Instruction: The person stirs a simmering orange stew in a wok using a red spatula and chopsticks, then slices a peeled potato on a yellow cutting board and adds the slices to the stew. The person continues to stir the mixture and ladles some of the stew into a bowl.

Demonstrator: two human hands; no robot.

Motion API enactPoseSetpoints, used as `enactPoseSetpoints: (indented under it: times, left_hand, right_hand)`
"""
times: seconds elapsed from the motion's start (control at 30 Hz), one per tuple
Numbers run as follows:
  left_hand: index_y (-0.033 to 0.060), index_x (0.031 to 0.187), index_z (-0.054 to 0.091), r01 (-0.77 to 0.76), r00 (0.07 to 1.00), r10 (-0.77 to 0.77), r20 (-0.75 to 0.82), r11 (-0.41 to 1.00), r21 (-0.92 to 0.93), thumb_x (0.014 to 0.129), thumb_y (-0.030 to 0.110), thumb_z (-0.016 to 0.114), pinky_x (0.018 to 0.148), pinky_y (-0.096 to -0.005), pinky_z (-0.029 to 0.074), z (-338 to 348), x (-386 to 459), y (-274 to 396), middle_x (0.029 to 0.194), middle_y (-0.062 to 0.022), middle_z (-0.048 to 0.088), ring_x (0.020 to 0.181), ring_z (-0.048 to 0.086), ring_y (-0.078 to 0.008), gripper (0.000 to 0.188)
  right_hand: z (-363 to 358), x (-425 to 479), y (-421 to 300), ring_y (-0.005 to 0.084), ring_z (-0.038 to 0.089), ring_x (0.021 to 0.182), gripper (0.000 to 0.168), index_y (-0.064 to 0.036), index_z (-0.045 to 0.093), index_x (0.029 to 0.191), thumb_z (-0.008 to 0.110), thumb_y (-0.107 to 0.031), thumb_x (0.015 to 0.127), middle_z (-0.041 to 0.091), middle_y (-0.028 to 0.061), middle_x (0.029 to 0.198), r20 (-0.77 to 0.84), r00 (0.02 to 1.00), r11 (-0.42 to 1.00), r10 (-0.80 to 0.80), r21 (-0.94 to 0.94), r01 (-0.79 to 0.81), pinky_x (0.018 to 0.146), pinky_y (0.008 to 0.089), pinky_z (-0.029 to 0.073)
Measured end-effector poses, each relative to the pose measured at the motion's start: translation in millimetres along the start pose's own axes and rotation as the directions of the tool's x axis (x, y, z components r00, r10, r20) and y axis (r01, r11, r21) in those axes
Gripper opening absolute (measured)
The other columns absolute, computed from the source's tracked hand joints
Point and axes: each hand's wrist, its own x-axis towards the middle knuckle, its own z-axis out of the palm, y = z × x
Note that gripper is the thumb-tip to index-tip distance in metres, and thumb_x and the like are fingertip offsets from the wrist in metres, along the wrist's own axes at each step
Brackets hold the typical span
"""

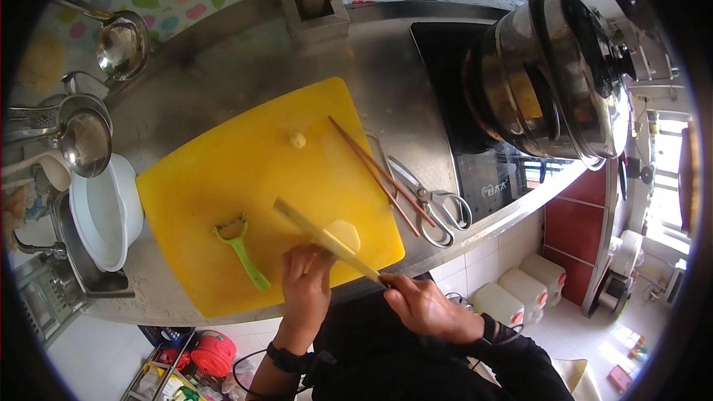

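My right hand [426, 305] grips the handle of a kitchen knife [303, 220], its blade slanting up and left over a yellow cutting board [223, 167]. On the blade's right side shows a pale, peeled piece of vegetable [345, 234], perhaps potato. Curled fingers of my left hand [306, 281] hold the vegetable close against the blade's other side; they hide most of that part. Left of this hand lies a green Y-shaped peeler [244, 259]. A small pale lump [298, 140] rests farther up the board.
Wooden chopsticks [370, 170] cross the board's right edge beside metal scissors [431, 200]. A lidded steel pot [518, 83] stands on the black cooktop [445, 78]. At left, a white basin [103, 217] sits by the sink [111, 287], below hanging ladles [86, 142].
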Motion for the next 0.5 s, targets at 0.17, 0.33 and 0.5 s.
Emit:
enactPoseSetpoints:
  times: [0.17,0.33,0.5]
  left_hand:
    - [0.0014,0.095,0.06,-0.023,1.0,0.023,-0.011,0.999,-0.039,0.062,-0.013,0.062,0.075,-0.0437,0.046,-1,0,2,0.103,-0.0148,0.054,0.093,0.05,-0.0382,0.036]
    - [0.005,0.094,0.064,-0.005,0.999,0.004,-0.032,1.0,-0.019,0.072,-0.008,0.062,0.075,-0.0375,0.047,-1,4,4,0.095,-0.0084,0.057,0.091,0.053,-0.031,0.025]
    - [0.0051,0.092,0.063,0.008,1.0,-0.009,-0.02,0.999,-0.031,0.073,-0.008,0.062,0.075,-0.0378,0.047,-2,1,3,0.092,-0.0088,0.057,0.09,0.053,-0.0313,0.023]
  right_hand:
    - [-11,-19,-14,0.0375,0.059,0.057,0.029,0.006,0.053,0.104,0.055,-0.02,0.091,0.061,0.0193,0.071,0.07,0.996,0.998,0.046,-0.054,-0.042,0.05,0.04,0.05]
    - [18,4,-4,0.0379,0.061,0.059,0.027,0.002,0.054,0.103,0.052,-0.022,0.092,0.061,0.0209,0.071,-0.023,0.999,0.99,0.033,-0.139,-0.036,0.052,0.0426,0.05]
    - [12,14,13,0.0381,0.06,0.059,0.027,0.002,0.054,0.104,0.052,-0.022,0.093,0.06,0.0204,0.067,-0.032,0.999,1.0,0.031,0.003,-0.031,0.052,0.0417,0.05]
